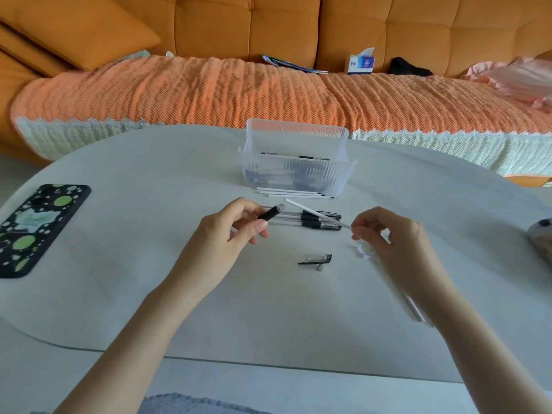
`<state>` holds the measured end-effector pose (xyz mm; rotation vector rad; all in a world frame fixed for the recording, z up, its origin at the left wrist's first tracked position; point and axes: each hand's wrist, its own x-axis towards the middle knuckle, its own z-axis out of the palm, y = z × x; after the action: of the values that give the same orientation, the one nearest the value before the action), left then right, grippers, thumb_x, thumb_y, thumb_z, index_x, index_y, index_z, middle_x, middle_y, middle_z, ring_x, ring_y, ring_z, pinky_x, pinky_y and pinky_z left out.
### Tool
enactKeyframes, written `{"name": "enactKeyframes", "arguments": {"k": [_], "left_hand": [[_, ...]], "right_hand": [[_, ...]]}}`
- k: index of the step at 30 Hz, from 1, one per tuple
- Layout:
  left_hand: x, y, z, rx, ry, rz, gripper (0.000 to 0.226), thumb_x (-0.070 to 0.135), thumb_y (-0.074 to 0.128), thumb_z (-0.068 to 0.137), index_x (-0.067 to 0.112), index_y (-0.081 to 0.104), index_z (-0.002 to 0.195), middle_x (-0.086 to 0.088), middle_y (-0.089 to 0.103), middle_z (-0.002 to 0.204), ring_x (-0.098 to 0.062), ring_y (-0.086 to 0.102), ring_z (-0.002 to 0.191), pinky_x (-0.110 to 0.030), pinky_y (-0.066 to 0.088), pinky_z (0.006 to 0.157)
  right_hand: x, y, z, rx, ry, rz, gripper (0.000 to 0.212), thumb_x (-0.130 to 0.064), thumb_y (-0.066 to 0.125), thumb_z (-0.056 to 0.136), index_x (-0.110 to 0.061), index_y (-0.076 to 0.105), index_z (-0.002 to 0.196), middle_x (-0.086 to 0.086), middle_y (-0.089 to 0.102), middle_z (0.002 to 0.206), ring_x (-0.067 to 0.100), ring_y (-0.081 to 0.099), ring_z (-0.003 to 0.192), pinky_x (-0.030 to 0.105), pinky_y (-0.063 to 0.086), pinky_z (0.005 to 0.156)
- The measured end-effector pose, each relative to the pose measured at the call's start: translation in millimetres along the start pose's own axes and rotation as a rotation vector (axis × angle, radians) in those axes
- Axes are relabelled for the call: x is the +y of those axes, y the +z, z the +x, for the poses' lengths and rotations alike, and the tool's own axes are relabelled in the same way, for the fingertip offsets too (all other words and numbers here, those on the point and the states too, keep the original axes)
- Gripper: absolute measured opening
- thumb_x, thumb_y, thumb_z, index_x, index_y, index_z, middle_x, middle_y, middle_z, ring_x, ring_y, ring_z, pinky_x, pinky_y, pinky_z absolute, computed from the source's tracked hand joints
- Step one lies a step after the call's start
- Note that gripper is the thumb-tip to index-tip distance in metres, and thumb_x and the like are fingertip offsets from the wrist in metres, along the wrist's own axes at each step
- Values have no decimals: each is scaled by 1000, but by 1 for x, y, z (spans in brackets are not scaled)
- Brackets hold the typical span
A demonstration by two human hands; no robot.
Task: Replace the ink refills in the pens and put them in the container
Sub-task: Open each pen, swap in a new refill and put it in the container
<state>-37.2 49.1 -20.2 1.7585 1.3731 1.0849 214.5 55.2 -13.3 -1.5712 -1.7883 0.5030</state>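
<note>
My left hand grips a pen barrel by its black grip section, its open end pointing up and right. My right hand pinches one end of a white ink refill, whose far end slants up-left toward the barrel's open end without touching it. Under the refill, three capped pens lie side by side on the table. A black pen cap and a small tip piece lie nearer to me. A ribbed clear container holding several pens stands behind, with several white refills along its front.
A phone in a black, green-spotted case lies at the table's left. A loose refill or pen part lies beside my right forearm. A grey object sits at the right edge. An orange sofa with a tissue box stands behind the table.
</note>
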Motion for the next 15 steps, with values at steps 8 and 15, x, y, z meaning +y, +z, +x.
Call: {"name": "enactKeyframes", "arguments": {"k": [8,15], "left_hand": [[0,-3,0,5,9,8,5,21,59,91,25,61,94,13,69,82,-10,62,72,-39,52,76],[1,-3,-1,-4,-3,33,6,23,60,90,25,62,95,14,68,82,-9,62,71,-35,51,75]], "right_hand": [[4,2,1,-16,-15,-62,18,-11,64,83,-28,63,75,-9,60,67,13,55,67,24,36,57],[-4,-5,-2,20,-14,27,14,-3,61,83,-15,64,77,-2,67,71,-4,48,49,7,34,54]]}}
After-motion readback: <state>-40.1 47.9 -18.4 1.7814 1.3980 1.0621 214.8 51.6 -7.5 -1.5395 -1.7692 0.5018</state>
